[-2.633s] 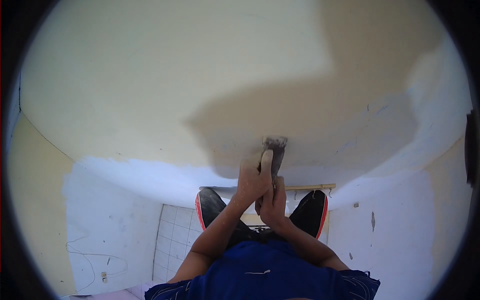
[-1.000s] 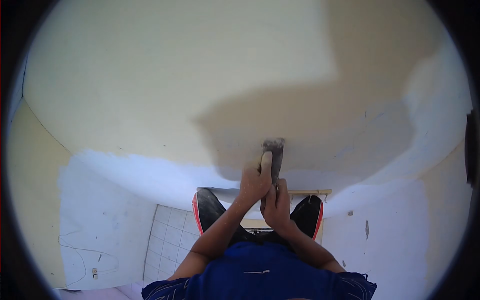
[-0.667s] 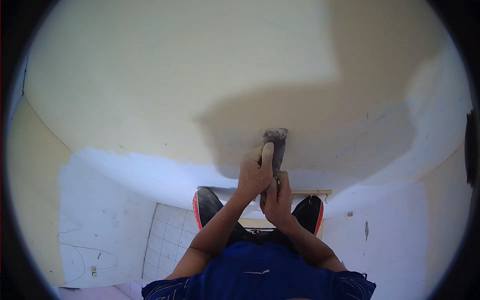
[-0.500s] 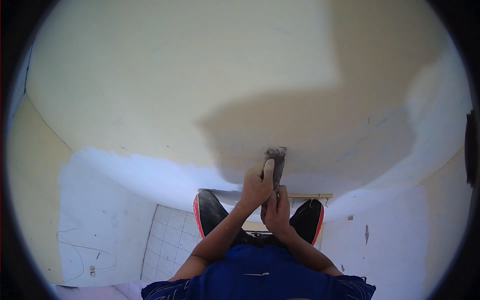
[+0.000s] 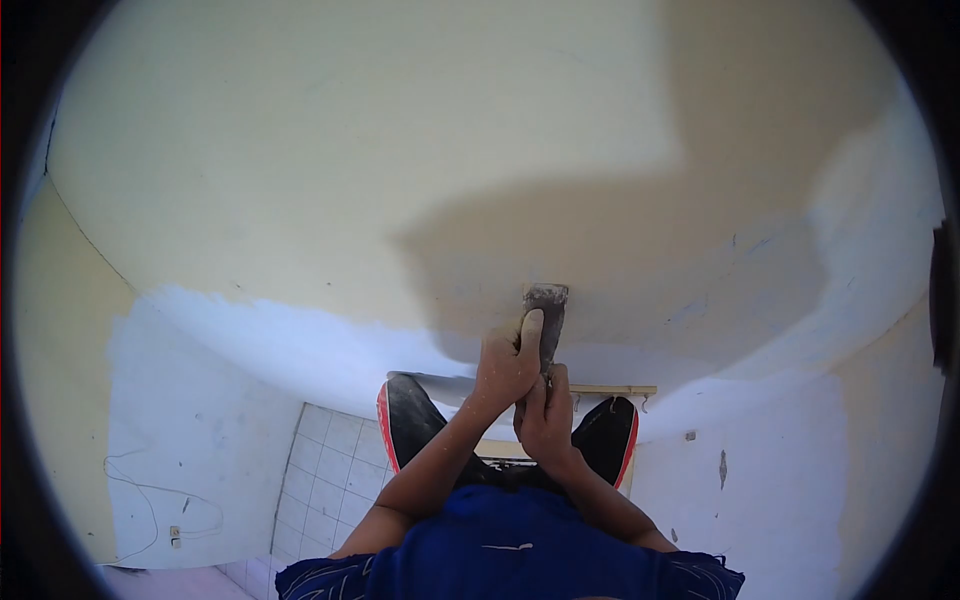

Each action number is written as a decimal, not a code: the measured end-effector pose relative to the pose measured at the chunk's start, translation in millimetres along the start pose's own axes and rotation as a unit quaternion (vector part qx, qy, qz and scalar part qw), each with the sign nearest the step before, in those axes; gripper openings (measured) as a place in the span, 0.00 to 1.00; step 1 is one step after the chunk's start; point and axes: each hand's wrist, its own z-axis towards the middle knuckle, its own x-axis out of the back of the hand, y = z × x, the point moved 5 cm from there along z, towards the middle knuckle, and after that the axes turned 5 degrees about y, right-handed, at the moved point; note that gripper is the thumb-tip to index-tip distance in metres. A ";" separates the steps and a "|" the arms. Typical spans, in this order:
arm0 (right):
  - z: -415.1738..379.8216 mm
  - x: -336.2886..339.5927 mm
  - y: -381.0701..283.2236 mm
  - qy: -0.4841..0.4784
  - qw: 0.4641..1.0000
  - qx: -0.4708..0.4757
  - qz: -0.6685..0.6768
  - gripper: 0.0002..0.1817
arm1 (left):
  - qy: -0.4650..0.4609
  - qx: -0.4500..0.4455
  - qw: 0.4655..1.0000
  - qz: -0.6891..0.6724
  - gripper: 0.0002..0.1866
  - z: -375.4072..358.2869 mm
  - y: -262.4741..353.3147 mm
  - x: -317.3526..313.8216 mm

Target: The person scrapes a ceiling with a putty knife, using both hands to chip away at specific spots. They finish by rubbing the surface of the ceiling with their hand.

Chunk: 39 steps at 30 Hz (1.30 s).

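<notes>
A scraper (image 5: 552,322) with a dark, plaster-smeared blade points up the wall (image 5: 380,120), its front edge at the cream surface. My left hand (image 5: 508,362) is closed around the scraper's middle, with a dusty thumb laid along the blade. Just below, my right hand (image 5: 546,428) grips the lower end of the tool, close against the left hand. The handle is mostly hidden by my fingers. Whitish dust specks my left hand and wrist. Around the blade the wall lies in a broad shadow.
Below the cream area runs a white-coated band (image 5: 290,340). A hook rail (image 5: 615,389) shows beside my knees. White floor tiles (image 5: 330,460) lie lower left. On the left side wall are a socket (image 5: 175,537) and a loose thin cable (image 5: 150,490).
The whole view has shifted slightly. Both hands and the scraper appear a little higher and further left, with the same grip; any travel along the wall is very small.
</notes>
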 end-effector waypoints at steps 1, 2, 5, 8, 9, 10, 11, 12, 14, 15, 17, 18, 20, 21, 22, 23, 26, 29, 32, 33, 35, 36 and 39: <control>1.6 -0.2 -0.1 0.002 1.000 0.000 0.000 0.09 | -0.014 0.016 1.000 0.002 0.23 -0.2 -1.9 -0.7; 4.2 0.0 -3.2 0.004 0.999 0.024 -0.023 0.09 | -0.016 0.017 1.000 0.002 0.23 1.3 -1.6 -1.0; 19.2 -2.9 -32.6 0.000 0.999 0.037 -0.029 0.09 | 0.005 0.007 1.000 -0.023 0.23 14.6 24.8 5.7; 19.8 -3.6 -33.1 -0.008 0.999 0.037 -0.024 0.09 | 0.004 -0.029 0.997 -0.065 0.23 19.1 34.5 8.3; 21.1 -3.8 -29.7 -0.006 0.998 0.046 -0.033 0.09 | 0.007 -0.012 0.999 -0.038 0.24 15.3 31.3 8.5; 17.6 -4.4 -22.8 -0.009 0.998 0.050 -0.032 0.09 | 0.010 0.005 1.000 -0.012 0.24 11.2 27.3 9.0; 9.5 -3.1 -11.5 0.001 0.999 0.041 -0.034 0.09 | 0.013 0.001 1.000 -0.012 0.24 6.5 15.9 7.1; 4.4 -2.0 -2.9 0.011 0.999 0.033 -0.035 0.09 | 0.007 -0.002 1.000 -0.012 0.24 2.1 -3.1 2.5; 2.6 -2.0 5.6 0.006 0.999 0.030 -0.019 0.09 | -0.003 0.001 1.000 0.003 0.23 -1.5 -11.2 1.6; 1.1 -1.8 8.5 0.001 1.000 0.020 -0.006 0.09 | -0.003 0.001 1.000 0.003 0.23 0.3 -6.2 3.0; 9.0 -4.8 -15.9 0.009 0.997 0.072 -0.040 0.10 | 0.006 -0.008 1.000 -0.007 0.23 7.3 7.6 5.9; 13.0 -7.0 -31.4 0.016 0.989 0.127 -0.074 0.11 | 0.005 -0.004 1.000 -0.006 0.23 12.3 15.9 7.3; 20.4 -11.3 -37.3 0.009 0.997 0.081 -0.015 0.11 | -0.002 -0.030 0.998 -0.047 0.23 21.6 32.4 10.7; 22.2 -13.3 -35.7 0.003 0.998 0.039 0.044 0.11 | 0.000 -0.030 0.999 -0.046 0.23 20.2 30.7 11.7; 20.6 -12.5 -32.8 0.001 0.998 0.040 0.046 0.11 | 0.001 -0.031 0.999 -0.038 0.23 19.0 27.2 11.8; 17.7 -9.9 -24.1 0.001 0.999 0.029 0.024 0.10 | 0.003 -0.033 0.999 -0.030 0.23 18.6 23.5 11.5; 3.1 -5.1 -0.1 0.015 0.995 0.080 -0.063 0.09 | 0.010 -0.027 1.000 0.006 0.22 2.7 -2.6 5.5; -1.6 -1.2 15.7 0.014 0.999 0.022 -0.032 0.08 | 0.001 0.006 1.000 0.009 0.23 -4.6 -20.4 0.8; 10.0 -2.9 -14.3 0.014 0.997 0.052 -0.057 0.07 | 0.010 -0.008 1.000 -0.022 0.23 7.5 6.3 6.1; 17.8 -5.2 -25.1 0.007 0.998 0.053 -0.044 0.08 | 0.008 -0.005 1.000 -0.022 0.23 12.9 13.1 6.7; 19.3 -7.2 -27.8 -0.003 0.998 0.053 -0.029 0.08 | 0.011 -0.042 0.998 -0.041 0.22 21.0 28.5 10.8; 19.5 -7.3 -22.8 -0.003 0.998 0.050 -0.029 0.08 | 0.016 -0.028 0.999 -0.041 0.22 18.3 30.3 11.7; 11.0 -9.2 -4.2 -0.011 1.000 0.023 -0.012 0.08 | 0.028 -0.039 0.999 -0.005 0.22 8.9 9.8 12.0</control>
